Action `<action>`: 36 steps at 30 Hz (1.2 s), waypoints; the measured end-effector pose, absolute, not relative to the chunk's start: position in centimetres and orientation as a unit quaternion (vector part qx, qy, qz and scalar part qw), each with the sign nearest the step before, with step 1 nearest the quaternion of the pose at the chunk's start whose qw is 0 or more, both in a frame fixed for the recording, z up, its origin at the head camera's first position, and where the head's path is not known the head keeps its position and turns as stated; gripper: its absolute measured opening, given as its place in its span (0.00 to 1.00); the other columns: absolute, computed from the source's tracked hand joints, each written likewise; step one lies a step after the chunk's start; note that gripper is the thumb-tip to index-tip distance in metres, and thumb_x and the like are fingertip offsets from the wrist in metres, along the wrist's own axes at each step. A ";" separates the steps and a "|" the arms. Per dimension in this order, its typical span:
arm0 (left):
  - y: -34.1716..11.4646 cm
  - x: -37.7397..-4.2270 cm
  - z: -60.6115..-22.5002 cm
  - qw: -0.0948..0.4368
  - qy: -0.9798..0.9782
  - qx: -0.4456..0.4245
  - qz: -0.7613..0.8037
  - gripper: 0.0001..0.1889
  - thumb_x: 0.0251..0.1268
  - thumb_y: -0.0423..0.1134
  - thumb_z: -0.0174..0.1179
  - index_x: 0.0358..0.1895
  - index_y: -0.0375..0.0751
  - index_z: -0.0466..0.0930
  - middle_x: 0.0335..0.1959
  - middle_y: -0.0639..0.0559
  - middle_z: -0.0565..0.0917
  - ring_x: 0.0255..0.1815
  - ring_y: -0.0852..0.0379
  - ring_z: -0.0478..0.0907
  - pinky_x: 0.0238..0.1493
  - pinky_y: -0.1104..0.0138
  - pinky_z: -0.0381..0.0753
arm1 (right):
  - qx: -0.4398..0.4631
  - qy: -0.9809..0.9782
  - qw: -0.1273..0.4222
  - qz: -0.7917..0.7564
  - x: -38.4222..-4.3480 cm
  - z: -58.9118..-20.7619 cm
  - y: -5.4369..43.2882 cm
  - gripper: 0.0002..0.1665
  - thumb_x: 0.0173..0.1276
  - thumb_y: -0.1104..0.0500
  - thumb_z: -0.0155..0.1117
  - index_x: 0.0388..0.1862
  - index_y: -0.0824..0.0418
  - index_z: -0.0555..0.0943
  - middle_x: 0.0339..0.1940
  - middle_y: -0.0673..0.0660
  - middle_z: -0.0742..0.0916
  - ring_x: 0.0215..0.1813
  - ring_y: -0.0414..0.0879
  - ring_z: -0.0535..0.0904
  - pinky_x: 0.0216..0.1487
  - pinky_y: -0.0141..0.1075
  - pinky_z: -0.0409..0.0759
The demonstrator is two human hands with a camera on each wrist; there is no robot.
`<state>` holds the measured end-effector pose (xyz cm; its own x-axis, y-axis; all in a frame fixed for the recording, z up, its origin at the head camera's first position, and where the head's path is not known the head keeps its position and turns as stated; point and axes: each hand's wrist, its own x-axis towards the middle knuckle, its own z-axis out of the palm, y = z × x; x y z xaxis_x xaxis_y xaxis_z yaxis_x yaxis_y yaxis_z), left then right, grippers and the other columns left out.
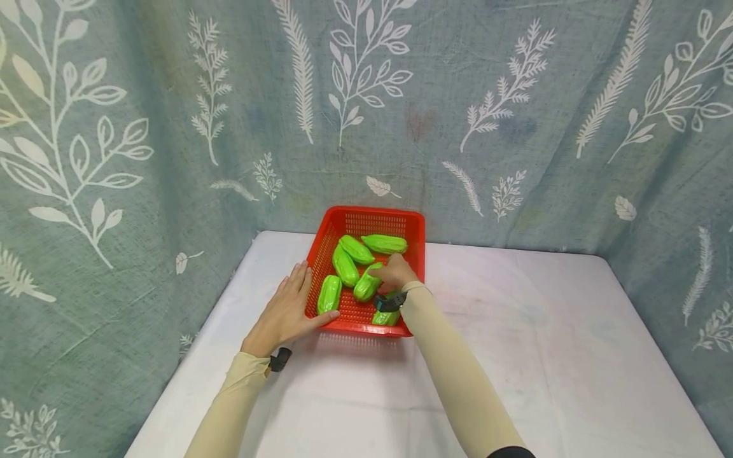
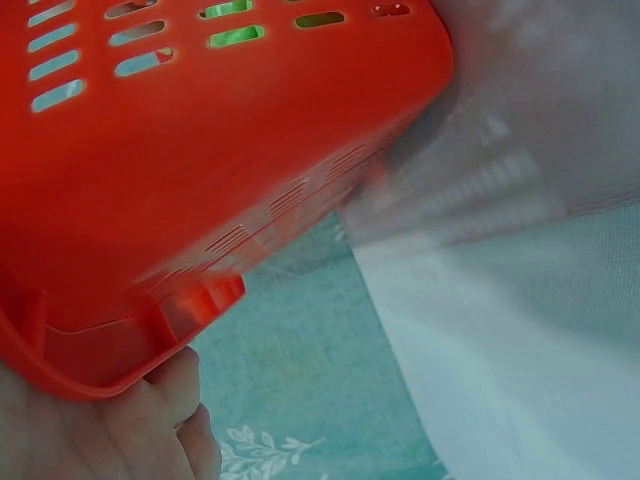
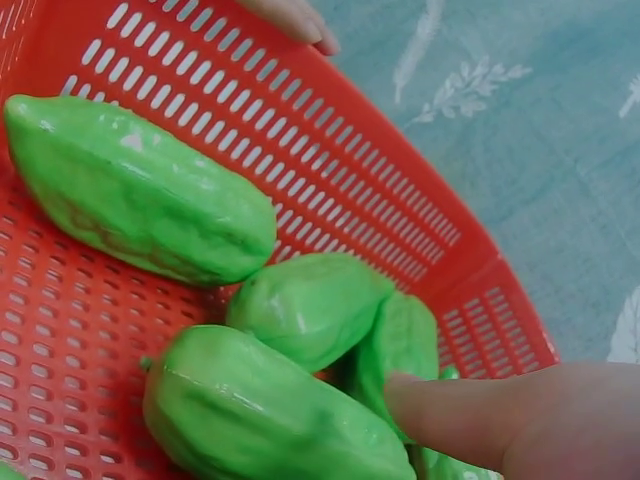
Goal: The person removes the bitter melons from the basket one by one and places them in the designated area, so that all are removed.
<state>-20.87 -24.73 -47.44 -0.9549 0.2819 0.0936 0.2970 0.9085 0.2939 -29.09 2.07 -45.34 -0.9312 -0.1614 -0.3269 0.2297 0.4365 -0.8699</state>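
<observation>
A red plastic basket (image 1: 355, 327) on the white table holds several glossy, bright green ridged gourds. My left hand (image 1: 289, 312) rests at the basket's near left corner, fingers straight along the left rim and thumb on the front rim. In the left wrist view its fingers (image 2: 175, 400) show beside the red rim. Inside the basket, my right hand (image 1: 395, 273) grips the middle gourd (image 1: 366, 286); its thumb lies near that gourd's far end. Its other fingers are hidden from the right wrist camera. Another gourd (image 1: 329, 296) lies by the left wall, and one (image 1: 385, 318) is partly under the right wrist.
More gourds (image 1: 385, 243) lie toward the back of the basket. A white cloth (image 1: 515, 331) covers the table. Behind and beside it hangs a grey-green curtain (image 1: 424, 83) with a white leaf print, close to the basket's back.
</observation>
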 end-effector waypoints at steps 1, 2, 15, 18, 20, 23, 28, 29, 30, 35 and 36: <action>-24.8 -20.9 -47.4 0.024 -0.977 -0.148 -0.153 0.65 0.59 0.83 0.50 0.84 0.33 0.43 0.88 0.40 0.40 0.89 0.43 0.36 0.86 0.43 0.46 | 0.019 0.826 0.185 -0.532 -29.1 -45.4 2.0 0.18 0.73 0.56 0.67 0.37 0.59 0.66 0.42 0.61 0.79 0.50 0.66 0.90 0.55 0.50 0.89; -24.8 -20.8 -47.4 0.024 -0.977 -0.147 -0.153 0.65 0.59 0.83 0.50 0.84 0.33 0.43 0.88 0.40 0.40 0.89 0.43 0.37 0.86 0.44 0.46 | 0.019 0.825 0.186 -0.534 -29.2 -45.4 1.9 0.17 0.73 0.57 0.67 0.38 0.60 0.67 0.44 0.62 0.78 0.50 0.66 0.89 0.55 0.50 0.89; -24.8 -20.7 -47.2 0.029 -0.976 -0.150 -0.155 0.66 0.59 0.82 0.51 0.83 0.32 0.43 0.88 0.40 0.40 0.89 0.42 0.37 0.86 0.44 0.46 | 0.037 0.815 0.209 -0.539 -29.9 -46.0 1.4 0.40 0.71 0.60 0.71 0.73 0.73 0.62 0.69 0.71 0.75 0.53 0.65 0.89 0.50 0.47 0.91; -24.7 -20.7 -47.2 0.030 -0.976 -0.151 -0.154 0.65 0.59 0.82 0.52 0.83 0.31 0.43 0.88 0.40 0.40 0.89 0.41 0.38 0.86 0.43 0.46 | 0.038 0.818 0.205 -0.535 -29.9 -46.0 1.4 0.40 0.70 0.60 0.71 0.72 0.73 0.63 0.67 0.71 0.76 0.52 0.64 0.89 0.48 0.45 0.91; -24.7 -20.7 -47.2 0.030 -0.976 -0.151 -0.157 0.65 0.59 0.81 0.53 0.83 0.31 0.44 0.87 0.40 0.40 0.89 0.41 0.38 0.86 0.43 0.47 | 0.040 0.820 0.204 -0.533 -29.9 -46.1 1.4 0.39 0.70 0.60 0.71 0.71 0.73 0.63 0.66 0.70 0.76 0.51 0.64 0.90 0.47 0.45 0.91; -24.6 -20.7 -47.3 0.031 -0.975 -0.153 -0.158 0.65 0.59 0.81 0.53 0.83 0.30 0.44 0.87 0.39 0.41 0.89 0.40 0.39 0.86 0.42 0.47 | 0.042 0.823 0.201 -0.530 -29.9 -46.2 1.3 0.37 0.69 0.61 0.72 0.69 0.73 0.65 0.65 0.70 0.77 0.50 0.64 0.90 0.48 0.45 0.91; -24.7 -20.8 -47.3 0.033 -0.976 -0.151 -0.153 0.65 0.59 0.82 0.52 0.83 0.31 0.44 0.87 0.39 0.41 0.89 0.41 0.38 0.86 0.43 0.47 | 0.035 0.820 0.202 -0.534 -29.7 -46.1 1.2 0.39 0.69 0.62 0.72 0.71 0.73 0.63 0.68 0.72 0.75 0.49 0.64 0.90 0.51 0.46 0.90; -24.7 -20.8 -47.3 0.033 -0.976 -0.152 -0.152 0.65 0.59 0.82 0.52 0.83 0.31 0.44 0.87 0.39 0.41 0.89 0.41 0.38 0.86 0.43 0.46 | 0.033 0.824 0.200 -0.530 -29.7 -46.1 1.3 0.40 0.69 0.61 0.72 0.71 0.73 0.63 0.68 0.72 0.75 0.49 0.63 0.90 0.52 0.46 0.90; -24.7 -20.8 -47.4 0.033 -0.976 -0.152 -0.152 0.65 0.59 0.82 0.52 0.83 0.31 0.45 0.87 0.39 0.41 0.89 0.41 0.38 0.86 0.43 0.47 | 0.031 0.826 0.199 -0.526 -29.7 -46.1 1.2 0.40 0.69 0.61 0.73 0.71 0.73 0.63 0.69 0.72 0.75 0.49 0.63 0.90 0.52 0.46 0.90; -24.7 -20.8 -47.4 0.032 -0.976 -0.152 -0.154 0.66 0.59 0.82 0.52 0.83 0.31 0.45 0.87 0.39 0.41 0.89 0.41 0.38 0.86 0.42 0.47 | 0.024 0.835 0.187 -0.517 -29.6 -46.0 1.3 0.31 0.68 0.60 0.73 0.61 0.73 0.70 0.60 0.70 0.79 0.48 0.63 0.90 0.54 0.47 0.89; -24.7 -20.8 -47.4 0.031 -0.976 -0.152 -0.154 0.66 0.59 0.82 0.52 0.83 0.31 0.44 0.87 0.39 0.41 0.89 0.41 0.38 0.86 0.43 0.47 | 0.023 0.831 0.187 -0.524 -29.6 -46.0 1.3 0.28 0.68 0.60 0.73 0.58 0.72 0.71 0.57 0.70 0.80 0.49 0.64 0.90 0.53 0.47 0.90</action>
